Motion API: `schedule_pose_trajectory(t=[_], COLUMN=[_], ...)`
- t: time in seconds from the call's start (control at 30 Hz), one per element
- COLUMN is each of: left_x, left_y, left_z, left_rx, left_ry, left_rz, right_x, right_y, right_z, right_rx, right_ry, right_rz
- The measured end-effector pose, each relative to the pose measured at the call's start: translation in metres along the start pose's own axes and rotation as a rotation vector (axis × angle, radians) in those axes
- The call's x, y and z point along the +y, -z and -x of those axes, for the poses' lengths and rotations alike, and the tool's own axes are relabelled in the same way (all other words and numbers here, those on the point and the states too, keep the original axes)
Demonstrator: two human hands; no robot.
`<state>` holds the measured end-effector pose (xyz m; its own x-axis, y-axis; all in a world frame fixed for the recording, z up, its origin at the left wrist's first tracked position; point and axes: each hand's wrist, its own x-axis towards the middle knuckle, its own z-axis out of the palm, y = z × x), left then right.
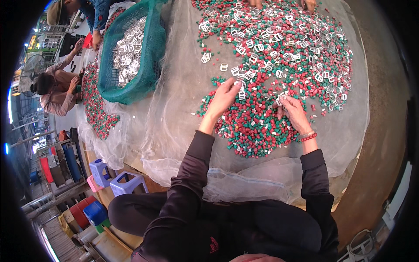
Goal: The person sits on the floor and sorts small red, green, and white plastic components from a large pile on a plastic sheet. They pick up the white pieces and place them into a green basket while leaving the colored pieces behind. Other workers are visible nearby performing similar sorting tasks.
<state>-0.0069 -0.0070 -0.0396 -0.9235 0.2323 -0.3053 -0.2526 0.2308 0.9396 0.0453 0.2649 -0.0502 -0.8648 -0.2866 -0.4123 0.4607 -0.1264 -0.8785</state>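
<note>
Red, green and white polishing-stone-like pieces [257, 131] lie in a broad heap on a mesh sheet. Mixed through the far part are many metal slide buckles [259, 47], flat, pale and slotted. My left hand [223, 98] reaches over the heap's left side, its fingers closed at a pale buckle [238, 84]. Farther right, my right hand [295, 112], with a red bead bracelet at the wrist, pinches another pale buckle [279, 100] between thumb and fingers. Its lower fingers curl close to the stones.
A green, net-lined basket [152, 65] holding many buckles stands to the left. Beyond it lies another stone heap [94, 98], with a crouching person [56, 89] beside it. Other people's hands [309, 4] reach in at the far edge. Plastic stools [128, 183] stand at lower left.
</note>
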Motion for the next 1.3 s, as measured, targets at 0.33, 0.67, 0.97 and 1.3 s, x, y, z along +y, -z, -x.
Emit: schedule_pose_trajectory(t=[0.33,0.67,0.97,1.3], left_x=[0.013,-0.035,0.013,0.025], left_y=[0.013,-0.031,-0.013,-0.073], left_z=[0.013,-0.005,0.036,0.028], left_rx=[-0.048,0.150,-0.132,-0.017], left_ry=[0.260,-0.165,0.098,-0.314], left_rz=[0.849,-0.874,0.955,0.178], right_x=[-0.028,0.022,0.009,-0.024], right_y=[0.009,-0.022,0.000,-0.039], right_z=[0.009,-0.057,-0.037,0.000], right_rx=[0.033,0.271,0.166,0.275], right_ry=[0.099,0.684,0.513,-0.009], right_rz=[-0.369,1.274,0.867,-0.288])
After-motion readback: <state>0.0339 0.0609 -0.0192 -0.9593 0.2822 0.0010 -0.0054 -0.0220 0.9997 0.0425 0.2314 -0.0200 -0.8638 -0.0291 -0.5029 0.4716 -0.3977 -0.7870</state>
